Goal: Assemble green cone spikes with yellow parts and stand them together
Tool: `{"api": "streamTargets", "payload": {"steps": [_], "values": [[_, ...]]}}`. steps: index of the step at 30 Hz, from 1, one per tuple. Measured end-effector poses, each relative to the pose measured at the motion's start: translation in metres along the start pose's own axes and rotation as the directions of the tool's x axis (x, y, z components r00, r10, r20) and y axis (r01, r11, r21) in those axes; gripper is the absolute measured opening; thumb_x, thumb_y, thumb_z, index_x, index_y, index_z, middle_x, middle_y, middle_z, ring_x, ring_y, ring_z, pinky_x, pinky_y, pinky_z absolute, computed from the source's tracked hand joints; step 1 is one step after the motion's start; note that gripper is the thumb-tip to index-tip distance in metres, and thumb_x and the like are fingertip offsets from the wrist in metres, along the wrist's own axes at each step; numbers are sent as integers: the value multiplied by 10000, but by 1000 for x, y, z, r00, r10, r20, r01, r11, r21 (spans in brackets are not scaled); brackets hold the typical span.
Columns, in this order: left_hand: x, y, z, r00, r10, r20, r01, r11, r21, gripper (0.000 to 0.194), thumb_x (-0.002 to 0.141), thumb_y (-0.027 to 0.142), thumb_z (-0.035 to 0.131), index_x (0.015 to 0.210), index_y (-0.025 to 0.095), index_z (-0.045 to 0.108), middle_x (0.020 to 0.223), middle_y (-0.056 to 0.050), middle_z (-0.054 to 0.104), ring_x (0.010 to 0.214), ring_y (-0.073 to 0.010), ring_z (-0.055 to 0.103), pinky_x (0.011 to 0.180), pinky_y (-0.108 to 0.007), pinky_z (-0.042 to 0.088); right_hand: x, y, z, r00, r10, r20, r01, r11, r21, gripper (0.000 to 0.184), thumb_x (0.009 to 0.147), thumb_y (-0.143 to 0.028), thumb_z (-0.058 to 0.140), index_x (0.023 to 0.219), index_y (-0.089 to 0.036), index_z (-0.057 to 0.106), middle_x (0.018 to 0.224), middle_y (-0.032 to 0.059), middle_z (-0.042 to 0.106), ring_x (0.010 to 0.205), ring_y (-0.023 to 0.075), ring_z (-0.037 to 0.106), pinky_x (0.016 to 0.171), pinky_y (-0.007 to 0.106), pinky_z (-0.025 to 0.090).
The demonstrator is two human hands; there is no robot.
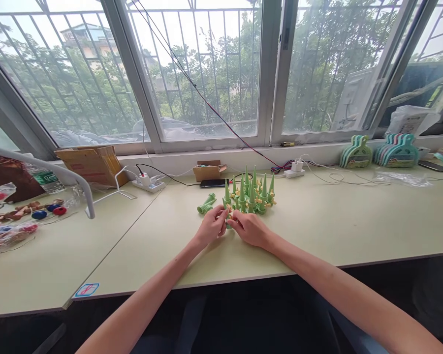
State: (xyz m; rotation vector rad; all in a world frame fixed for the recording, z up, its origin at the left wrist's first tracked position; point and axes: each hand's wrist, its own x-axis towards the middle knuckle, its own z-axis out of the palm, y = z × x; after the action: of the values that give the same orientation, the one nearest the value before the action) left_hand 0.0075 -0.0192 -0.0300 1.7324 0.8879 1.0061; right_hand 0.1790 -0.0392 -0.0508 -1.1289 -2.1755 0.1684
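Observation:
Both hands meet over the table around one green plant-watering spike [228, 226], mostly hidden by the fingers. My left hand [211, 224] is closed around it from the left. From the right, my right hand [249, 227] pinches at the same piece, its fingers curled; a small yellowish part shows between the hands. Just behind them stands a cluster of green watering spikes [251, 199], points up, many with little yellow valves on their sides. Several more green spikes [206, 203] lie on their sides behind my left hand.
Behind the spikes are a phone [214, 183] and a small cardboard box [209, 170]. Power strips [147, 183] with cables sit along the window. Green and pink fan-shaped boards [396, 151] stand at right. Bagged wooden beads [16, 231] and a person's hand are at far left.

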Motion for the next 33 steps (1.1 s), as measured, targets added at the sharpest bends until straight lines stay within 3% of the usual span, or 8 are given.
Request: {"api": "streamTargets", "payload": {"steps": [4, 10, 15, 19, 25, 33], "values": [[-2, -2, -3, 999, 17, -30, -14, 997, 81, 364, 882, 526, 562, 729, 210, 466, 424, 63, 433, 364, -92, 409, 404, -221, 312, 2, 1, 1, 998, 55, -35, -58, 994, -89, 301, 1028, -341, 374, 796, -191, 493, 650, 7, 581, 535, 125, 498, 542, 247, 239], [3, 6, -20, 979, 91, -181, -26, 943, 332, 277, 843, 449, 595, 733, 198, 549, 501, 30, 505, 419, -111, 480, 441, -237, 393, 4, 0, 4, 995, 75, -62, -83, 987, -137, 370, 1035, -371, 363, 759, -184, 521, 624, 14, 582, 537, 123, 501, 549, 258, 206], [31, 22, -39, 969, 148, -199, -33, 871, 489, 224, 802, 392, 600, 710, 188, 585, 705, -26, 635, 551, -145, 603, 513, -244, 454, 4, 0, 7, 997, 65, -30, -69, 984, -162, 414, 1034, -378, 369, 717, -181, 548, 617, 23, 593, 542, 125, 505, 557, 261, 200], [62, 17, -47, 960, 163, -226, 29, 749, 662, 163, 783, 307, 585, 674, 186, 596, 726, -45, 672, 619, -164, 604, 590, -263, 459, 2, 2, 7, 998, 56, -23, -59, 986, -158, 426, 1030, -371, 379, 685, -180, 539, 603, 23, 582, 537, 124, 500, 556, 264, 199], [83, -4, -45, 960, 129, -247, 75, 734, 674, 114, 775, 207, 565, 676, 180, 614, 687, -51, 669, 644, -174, 587, 614, -269, 444, 2, 4, 7, 999, 47, -9, -47, 990, -136, 420, 1024, -360, 389, 671, -181, 530, 598, 26, 578, 530, 122, 491, 554, 266, 201], [91, -5, -47, 960, 129, -250, 89, 702, 707, 106, 775, 156, 575, 685, 169, 629, 776, -89, 694, 751, -211, 610, 688, -301, 436, 1, 5, 7, 999, 38, -22, -41, 992, -121, 427, 1024, -371, 376, 657, -186, 493, 580, 20, 554, 517, 120, 469, 546, 262, 201]]}}
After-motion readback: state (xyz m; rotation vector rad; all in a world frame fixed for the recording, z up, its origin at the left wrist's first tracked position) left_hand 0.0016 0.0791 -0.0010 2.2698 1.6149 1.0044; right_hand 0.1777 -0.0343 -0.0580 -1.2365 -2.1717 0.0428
